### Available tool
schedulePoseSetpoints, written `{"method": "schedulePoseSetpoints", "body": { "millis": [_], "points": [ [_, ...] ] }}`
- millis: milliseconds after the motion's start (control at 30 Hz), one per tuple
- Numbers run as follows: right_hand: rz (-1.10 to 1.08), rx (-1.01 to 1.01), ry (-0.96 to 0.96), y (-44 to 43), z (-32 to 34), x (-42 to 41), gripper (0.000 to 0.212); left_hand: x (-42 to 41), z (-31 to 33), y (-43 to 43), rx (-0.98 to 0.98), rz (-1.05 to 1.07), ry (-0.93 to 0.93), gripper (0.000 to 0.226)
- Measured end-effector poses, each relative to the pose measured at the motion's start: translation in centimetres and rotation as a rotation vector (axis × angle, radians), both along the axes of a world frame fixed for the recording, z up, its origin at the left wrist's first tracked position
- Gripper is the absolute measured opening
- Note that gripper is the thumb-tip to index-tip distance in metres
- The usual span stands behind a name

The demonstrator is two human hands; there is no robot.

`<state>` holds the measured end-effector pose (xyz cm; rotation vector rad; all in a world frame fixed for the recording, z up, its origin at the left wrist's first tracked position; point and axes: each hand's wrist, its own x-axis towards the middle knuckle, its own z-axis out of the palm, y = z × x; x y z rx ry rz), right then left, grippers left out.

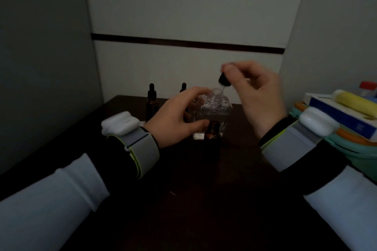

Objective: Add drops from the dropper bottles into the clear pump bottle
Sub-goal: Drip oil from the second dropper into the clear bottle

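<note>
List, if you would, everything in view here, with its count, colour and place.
clear bottle: one, clear, neck open, mid-table
dropper: one, black cap, over the clear bottle's neck
open bottle: one, amber, just in front of the clear bottle
capped bottles: two, dark with black tops, back of table
table: one, dark
box: one, blue and white, on the stack at right
tube: one, yellow, on the box
trays: count unclear, teal and orange, under the box
wrist units: two, white on grey straps
left hand: holds the clear bottle
right hand: pinches the dropper
</note>
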<state>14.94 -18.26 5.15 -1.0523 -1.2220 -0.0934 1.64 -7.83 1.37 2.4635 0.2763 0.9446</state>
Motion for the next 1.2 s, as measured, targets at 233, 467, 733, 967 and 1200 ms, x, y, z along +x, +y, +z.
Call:
{"method": "schedulePoseSetpoints", "body": {
  "millis": [233,467,733,967,1200],
  "points": [
    [0.027,0.087,0.042,-1.2,1.1,-0.5,0.006,0.1,-0.2,0.1,-0.026,-0.004,0.035,0.055],
    [0.049,-0.101,-0.027,-0.6,-0.2,-0.3,0.004,0.1,0.0,0.0,-0.037,-0.023,0.016,0.052],
    [0.074,-0.123,-0.082,-0.6,-0.4,-0.1,0.006,0.1,-0.1,0.0,-0.053,-0.028,0.012,0.053],
    [0.108,-0.11,-0.082,-0.5,-0.4,0.0,0.005,0.1,-0.2,0.1,-0.056,-0.027,0.007,0.056],
    [0.1,-0.126,-0.116,-0.4,-0.5,0.1,0.005,0.0,0.1,-0.1,-0.057,-0.033,0.022,0.056]
  ]
}}
